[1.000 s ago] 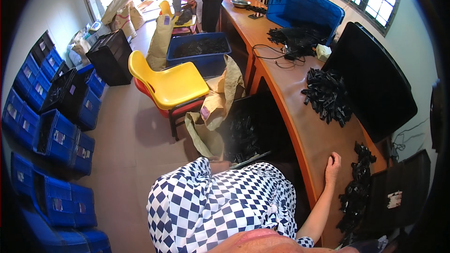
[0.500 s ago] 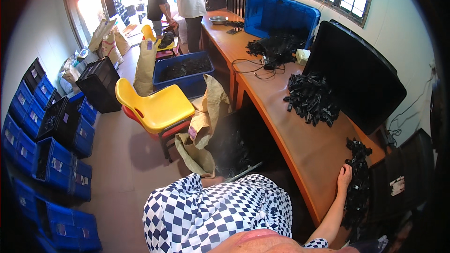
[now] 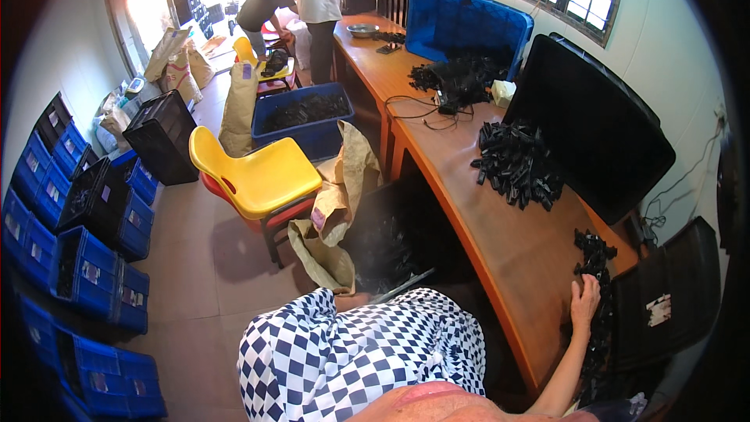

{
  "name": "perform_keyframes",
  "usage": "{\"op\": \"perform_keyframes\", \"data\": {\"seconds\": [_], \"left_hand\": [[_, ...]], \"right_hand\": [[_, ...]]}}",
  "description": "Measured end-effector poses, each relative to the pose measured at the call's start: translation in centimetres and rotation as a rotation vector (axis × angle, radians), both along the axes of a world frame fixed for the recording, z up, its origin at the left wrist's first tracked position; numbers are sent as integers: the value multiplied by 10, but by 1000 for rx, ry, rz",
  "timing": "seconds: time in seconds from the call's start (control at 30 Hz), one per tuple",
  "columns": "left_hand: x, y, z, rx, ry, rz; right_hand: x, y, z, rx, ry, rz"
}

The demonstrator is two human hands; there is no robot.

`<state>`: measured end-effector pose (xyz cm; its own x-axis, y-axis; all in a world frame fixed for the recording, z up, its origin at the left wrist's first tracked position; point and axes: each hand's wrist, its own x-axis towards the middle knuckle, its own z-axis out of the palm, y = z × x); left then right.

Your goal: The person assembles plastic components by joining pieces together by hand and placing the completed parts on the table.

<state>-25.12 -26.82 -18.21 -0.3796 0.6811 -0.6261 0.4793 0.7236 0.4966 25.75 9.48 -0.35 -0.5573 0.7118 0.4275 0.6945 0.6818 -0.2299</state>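
My right hand (image 3: 584,302) is at the edge of a long heap of small black plastic parts (image 3: 595,254) on the right side of the table. Its fingers are apart, and I see nothing held in them. A little skin of my left arm or hand (image 3: 353,302) shows past the checked sleeve, beside an upright brown paper sack (image 3: 324,259); its fingers are hidden. Close to it, dark parts (image 3: 387,254) lie low down in shadow beside the table. Another pile of black parts (image 3: 519,162) spreads from the mouth of a tipped black bin (image 3: 598,125).
The orange-brown table (image 3: 461,176) runs away from me. A tipped blue bin (image 3: 461,23), cables (image 3: 433,113) and a metal bowl (image 3: 362,30) stand farther along it. Left are a yellow chair (image 3: 258,176) and stacked blue crates (image 3: 94,270). Two people (image 3: 316,8) are at the far end.
My right hand has shifted slightly nearer me and to the right, its fingers now more spread. Far off, the person in dark clothing has bent forward.
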Motion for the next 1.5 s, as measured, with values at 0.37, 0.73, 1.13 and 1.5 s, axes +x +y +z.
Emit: {"op": "perform_keyframes", "data": {"seconds": [0.37, 0.73, 1.13, 1.5], "left_hand": [[52, -50, -51, -64, -96, 4], [72, -68, -78, -72, -137, 16], [64, -24, -44, 760, 298, 309], [115, 152, 205, 1153, 397, -394]], "right_hand": [[27, -49, -35, 218, -331, -56], [22, 1, -25, 398, -505, -177], [10, 58, -16, 174, -218, -269], [0, 29, 10, -478, 549, -248]]}}
